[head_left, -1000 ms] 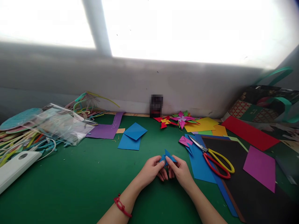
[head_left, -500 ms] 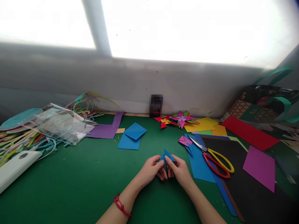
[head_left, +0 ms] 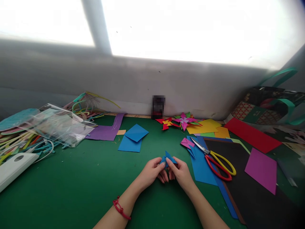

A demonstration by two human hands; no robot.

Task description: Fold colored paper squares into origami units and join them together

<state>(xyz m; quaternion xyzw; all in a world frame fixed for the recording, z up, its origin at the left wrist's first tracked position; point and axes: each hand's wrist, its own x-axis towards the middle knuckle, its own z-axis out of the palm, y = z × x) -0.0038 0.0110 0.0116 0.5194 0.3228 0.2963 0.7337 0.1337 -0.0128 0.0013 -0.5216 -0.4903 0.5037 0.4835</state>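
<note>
Between my two hands is a small piece of folded blue paper, one pointed flap sticking up. My left hand pinches its left side with the thumb on top. My right hand grips the right side, its thumb pressed near the middle. The other fingers curl underneath, and the lower part of the paper is hidden by them. Beyond my hands to the left lie two blue paper squares, one overlapping the other. A pink and blue folded piece rests to the right of my hands.
Scissors with red and yellow handles lie on blue paper and a black board at right. Folded paper stars sit by the wall. At left are a white power strip, a clear plastic bag and purple paper.
The whole view has shifted slightly, so everything appears a little further left and up. Both hands keep their pinch on the folded blue paper, with hardly any change.
</note>
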